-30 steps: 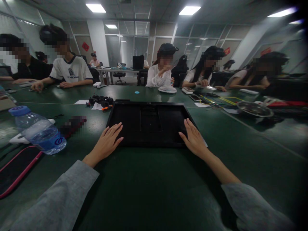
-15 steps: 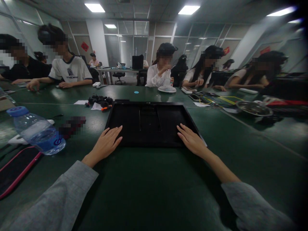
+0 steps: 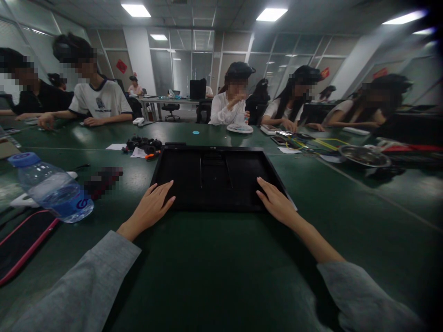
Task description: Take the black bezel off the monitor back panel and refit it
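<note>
A black, shallow rectangular casing [image 3: 215, 200] with raised edges lies flat on the green table in front of me. It has two ridges down its middle and a small pale mark on its far edge. My left hand [image 3: 152, 203] rests at its near left corner, fingers stretched out over the rim. At the near right corner lies my right hand [image 3: 277, 200], likewise flat with the fingers extended. Neither hand is wrapped round anything.
To the left lie a water bottle [image 3: 51, 189] on its side, a red-edged phone-like device [image 3: 27, 242] and a partly blurred dark item [image 3: 104, 180]. Beyond are black cables [image 3: 143, 145], a small white fan [image 3: 240, 128] and a metal bowl [image 3: 365, 154]. Several people sit across the table.
My fingers have shifted very slightly on the casing, which stays in place. Across the table, a person at the right has lowered a hand to the tabletop.
</note>
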Demonstrator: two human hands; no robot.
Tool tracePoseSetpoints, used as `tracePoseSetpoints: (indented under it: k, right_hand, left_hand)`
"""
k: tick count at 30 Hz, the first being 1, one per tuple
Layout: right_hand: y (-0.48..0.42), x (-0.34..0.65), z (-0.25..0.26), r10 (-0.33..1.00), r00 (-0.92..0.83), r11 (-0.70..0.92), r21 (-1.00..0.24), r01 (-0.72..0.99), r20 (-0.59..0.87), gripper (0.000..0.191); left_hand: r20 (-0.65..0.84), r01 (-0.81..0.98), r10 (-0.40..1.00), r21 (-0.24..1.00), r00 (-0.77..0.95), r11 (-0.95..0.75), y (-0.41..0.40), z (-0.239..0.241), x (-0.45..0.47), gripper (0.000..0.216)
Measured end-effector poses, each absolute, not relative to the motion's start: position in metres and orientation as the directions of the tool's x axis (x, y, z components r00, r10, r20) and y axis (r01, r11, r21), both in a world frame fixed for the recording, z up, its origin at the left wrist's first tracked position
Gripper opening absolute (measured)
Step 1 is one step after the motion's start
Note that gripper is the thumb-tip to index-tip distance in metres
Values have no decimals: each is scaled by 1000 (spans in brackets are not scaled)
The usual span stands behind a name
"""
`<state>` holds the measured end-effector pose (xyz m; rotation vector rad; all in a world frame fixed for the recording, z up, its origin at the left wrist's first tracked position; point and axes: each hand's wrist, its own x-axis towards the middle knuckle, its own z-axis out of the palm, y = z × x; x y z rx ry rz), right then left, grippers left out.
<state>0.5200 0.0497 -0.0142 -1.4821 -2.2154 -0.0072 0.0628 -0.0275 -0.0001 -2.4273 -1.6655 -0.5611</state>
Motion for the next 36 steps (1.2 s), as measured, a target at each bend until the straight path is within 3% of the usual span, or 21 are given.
tracePoseSetpoints:
  k: [5, 11, 23, 29, 36]
  right_hand:
    - [42, 509, -12, 839, -381, 481, -202, 853, 389, 65]
    - [22, 469, -2, 851, -432, 482, -116, 869, 300, 61]
    - [15, 448, 11, 916, -351, 368, -57, 928, 195, 62]
    - [14, 445, 14, 935, -321, 335, -75, 939, 151, 65]
    - [15, 450, 15, 925, -350, 365, -87, 927, 150, 64]
  left_hand:
    - [378, 901, 846, 59, 378, -429, -31, 3, 70, 51]
    - [315, 906, 866, 41, 388, -421, -30, 3, 82, 57]
    - [311, 957, 909, 1, 277, -291, -32, 7, 130, 56]
    - [365, 968, 904, 24, 223, -249, -27, 7, 154, 52]
    - [332, 967, 916, 32, 227, -251, -29, 11, 152, 51]
